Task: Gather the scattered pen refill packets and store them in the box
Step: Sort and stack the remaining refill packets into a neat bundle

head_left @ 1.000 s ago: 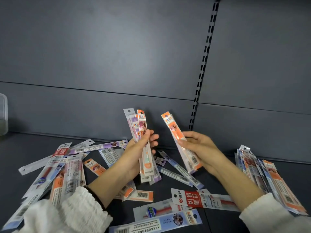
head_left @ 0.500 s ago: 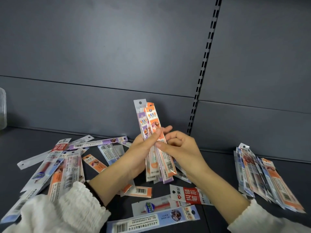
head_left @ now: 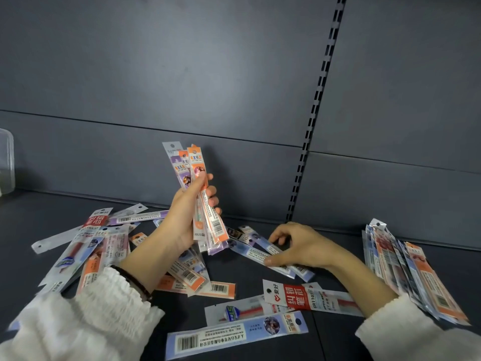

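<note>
The refill packets are long, flat strips of glossy clear plastic with orange, purple, blue or red printed cards, barcodes and a punched hang hole at one end. They lie scattered (head_left: 104, 246) on a dark matte shelf (head_left: 31, 220) backed by grey panels (head_left: 182, 74) and a slotted metal upright (head_left: 320, 100). A neater stack (head_left: 406, 267) rests at the right, and the box (head_left: 6, 162), clear plastic with rounded corners, stands at the far left edge, well apart from the hands. Both wrists show ribbed white knit sleeves (head_left: 78, 324).

Half a second ago both hands met at the raised bundle; now the right hand (head_left: 299, 246) has dropped to the shelf, and the orange packet it carried sits with the rest.

The left hand (head_left: 182, 220) grips the bundle (head_left: 205, 204) upright, thumb along the front and fingers wrapped behind. The right hand's curved fingers and thumb pinch across two blue packets (head_left: 260, 252) lying flat on the shelf.
</note>
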Tool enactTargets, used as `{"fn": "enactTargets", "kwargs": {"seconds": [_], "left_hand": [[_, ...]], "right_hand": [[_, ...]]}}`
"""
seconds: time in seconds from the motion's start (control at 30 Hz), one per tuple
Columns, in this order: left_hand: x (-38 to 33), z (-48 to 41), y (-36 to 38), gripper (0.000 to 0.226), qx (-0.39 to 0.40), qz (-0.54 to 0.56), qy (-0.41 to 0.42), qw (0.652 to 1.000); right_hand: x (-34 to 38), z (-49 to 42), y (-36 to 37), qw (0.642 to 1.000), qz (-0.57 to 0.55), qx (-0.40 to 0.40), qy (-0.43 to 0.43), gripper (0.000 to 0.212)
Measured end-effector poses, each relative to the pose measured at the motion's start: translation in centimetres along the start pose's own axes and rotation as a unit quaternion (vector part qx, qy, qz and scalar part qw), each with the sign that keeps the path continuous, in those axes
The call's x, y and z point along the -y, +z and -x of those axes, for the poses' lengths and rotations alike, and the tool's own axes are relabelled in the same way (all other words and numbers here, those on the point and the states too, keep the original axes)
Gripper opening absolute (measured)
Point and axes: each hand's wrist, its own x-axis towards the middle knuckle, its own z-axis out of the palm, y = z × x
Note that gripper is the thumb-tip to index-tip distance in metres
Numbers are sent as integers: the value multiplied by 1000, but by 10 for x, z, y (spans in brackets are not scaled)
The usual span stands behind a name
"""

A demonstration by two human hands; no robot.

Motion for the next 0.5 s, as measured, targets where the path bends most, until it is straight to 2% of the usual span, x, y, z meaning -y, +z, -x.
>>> {"fn": "enactTargets", "kwargs": {"seconds": [0.13, 0.23, 0.37, 0.5], "left_hand": [[1, 0, -1, 19, 0, -7, 3, 1000], [1, 0, -3, 18, -6, -3, 3, 1000], [1, -2, -5, 18, -15, 3, 5, 1000], [-4, -4, -8, 16, -26, 21, 16, 999]], "right_hand": [[4, -3, 8, 998, -8, -59, -26, 20], [5, -3, 10, 997, 29, -72, -23, 25], [10, 0, 11, 995, 50, -82, -9, 46], [21, 2, 20, 991, 86, -101, -1, 34]]}}
